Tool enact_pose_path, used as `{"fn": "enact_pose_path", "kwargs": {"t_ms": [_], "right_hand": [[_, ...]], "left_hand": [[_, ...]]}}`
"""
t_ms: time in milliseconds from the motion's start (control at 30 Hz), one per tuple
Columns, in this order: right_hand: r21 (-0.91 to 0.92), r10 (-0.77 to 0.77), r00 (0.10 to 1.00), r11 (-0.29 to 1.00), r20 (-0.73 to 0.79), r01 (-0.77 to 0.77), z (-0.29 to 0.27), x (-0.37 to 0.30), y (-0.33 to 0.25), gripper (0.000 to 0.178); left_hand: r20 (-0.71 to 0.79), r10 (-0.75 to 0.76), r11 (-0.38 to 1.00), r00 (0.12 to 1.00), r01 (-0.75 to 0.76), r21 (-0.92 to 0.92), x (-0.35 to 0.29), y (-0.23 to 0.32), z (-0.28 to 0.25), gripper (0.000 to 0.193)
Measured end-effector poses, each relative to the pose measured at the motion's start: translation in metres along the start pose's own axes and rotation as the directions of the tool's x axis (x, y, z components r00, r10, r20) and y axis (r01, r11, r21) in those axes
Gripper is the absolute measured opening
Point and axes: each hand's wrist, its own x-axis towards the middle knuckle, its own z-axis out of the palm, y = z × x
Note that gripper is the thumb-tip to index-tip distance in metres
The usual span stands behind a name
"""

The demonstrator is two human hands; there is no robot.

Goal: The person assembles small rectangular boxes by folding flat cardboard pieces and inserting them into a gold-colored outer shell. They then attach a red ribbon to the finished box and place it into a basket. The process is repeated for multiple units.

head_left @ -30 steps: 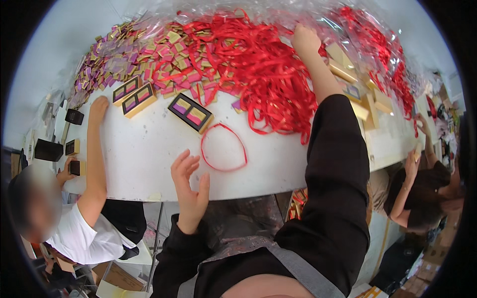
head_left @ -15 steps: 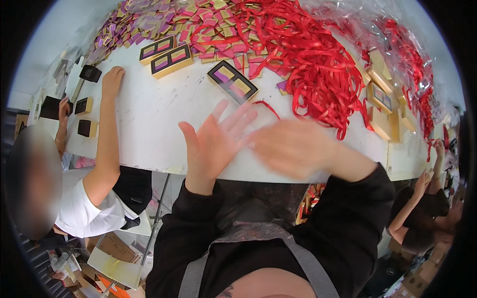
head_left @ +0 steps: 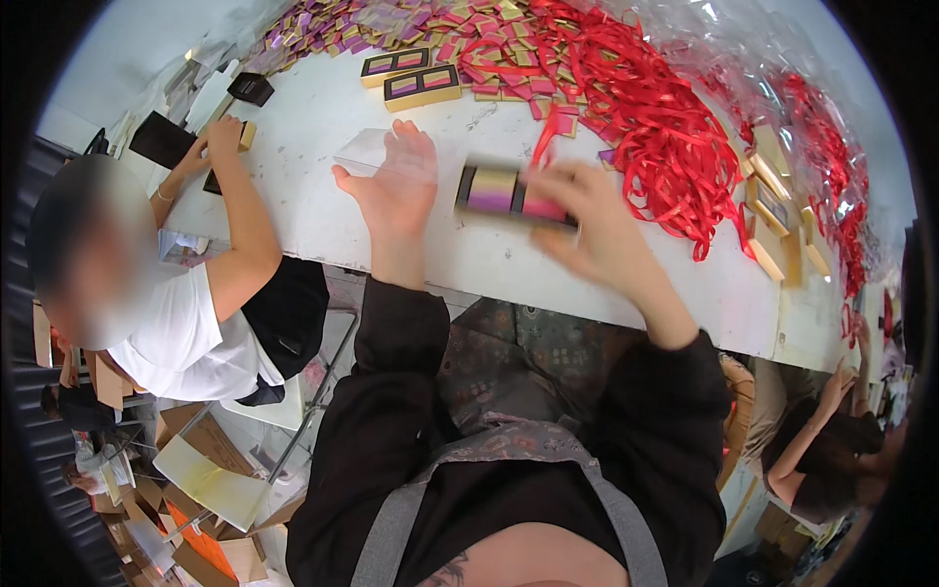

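Note:
My left hand (head_left: 403, 191) is held palm up over the table with its fingers stretched out. A clear plastic piece (head_left: 360, 155) shows at its thumb and fingers; whether it rests on the hand I cannot tell. My right hand (head_left: 602, 220), smeared by motion, grips the right end of a small box (head_left: 491, 191) between thumb and fingers. That box is blurred too, dark-framed, with two compartments of purple, gold and pink squares. A strand of red ribbon (head_left: 549, 137) rises beside the right fingers.
Two similar boxes (head_left: 421, 88) stand farther back on the white table (head_left: 313, 186). Behind are heaped wrapped squares (head_left: 489, 44) and tangled red ribbons (head_left: 675, 166). More gold boxes (head_left: 773, 210) sit at right. A co-worker (head_left: 186, 303) handles a box at left.
My right hand has taken hold of the box and drawn it nearer. My left hand has turned more upright and moved left. The view has shifted, and the co-worker's hands have come together.

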Motion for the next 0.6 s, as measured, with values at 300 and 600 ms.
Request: {"fn": "enact_pose_path", "kwargs": {"t_ms": [300,600], "right_hand": [[0.054,0.193,0.933,0.981,-0.304,-0.185,0.023,-0.051,-0.028,0.063],[-0.103,0.205,0.902,0.960,-0.380,-0.261,0.028,-0.054,-0.013,0.080]], "left_hand": [[0.041,0.086,0.929,0.995,-0.095,0.357,-0.037,-0.077,-0.002,0.075],[0.089,0.104,0.748,0.991,-0.137,0.649,-0.026,-0.109,0.003,0.072]]}}
